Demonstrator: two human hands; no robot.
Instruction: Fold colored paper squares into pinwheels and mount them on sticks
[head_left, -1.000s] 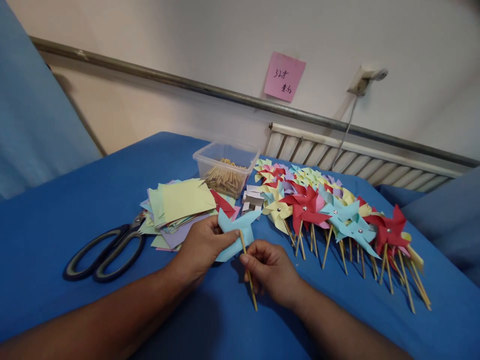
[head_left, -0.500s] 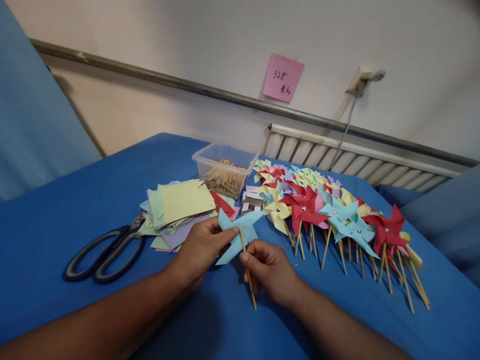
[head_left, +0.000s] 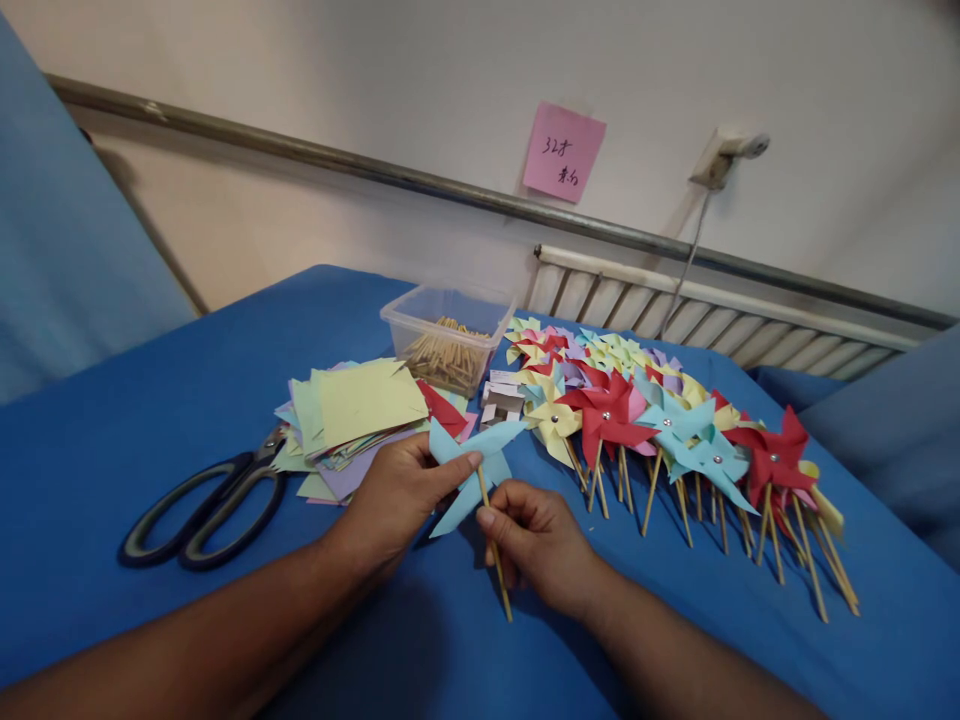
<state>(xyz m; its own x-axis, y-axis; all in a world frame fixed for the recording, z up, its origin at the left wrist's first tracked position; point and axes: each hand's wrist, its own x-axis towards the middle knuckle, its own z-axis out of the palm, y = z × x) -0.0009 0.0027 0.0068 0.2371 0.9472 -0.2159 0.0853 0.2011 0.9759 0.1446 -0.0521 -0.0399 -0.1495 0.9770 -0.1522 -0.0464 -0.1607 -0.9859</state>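
My left hand (head_left: pixel 397 495) pinches a light blue paper pinwheel (head_left: pixel 475 467) at its middle, thumb on the front. My right hand (head_left: pixel 536 540) grips a thin wooden stick (head_left: pixel 496 560) that runs up behind the pinwheel and down past my fingers. Both hands hover just above the blue cloth (head_left: pixel 150 400). To the right lies a row of finished pinwheels (head_left: pixel 660 425) in red, blue, yellow and pink, sticks pointing toward me.
A stack of coloured paper squares (head_left: pixel 360 410) lies left of my hands, with black-handled scissors (head_left: pixel 202 505) further left. A clear plastic box of wooden sticks (head_left: pixel 446 340) stands behind. Small white items (head_left: pixel 504 398) sit beside it. A pink note (head_left: pixel 564 152) hangs on the wall.
The hands and pinwheel have barely shifted; my left thumb has slid slightly up over the pinwheel's centre. The view has tilted a little.
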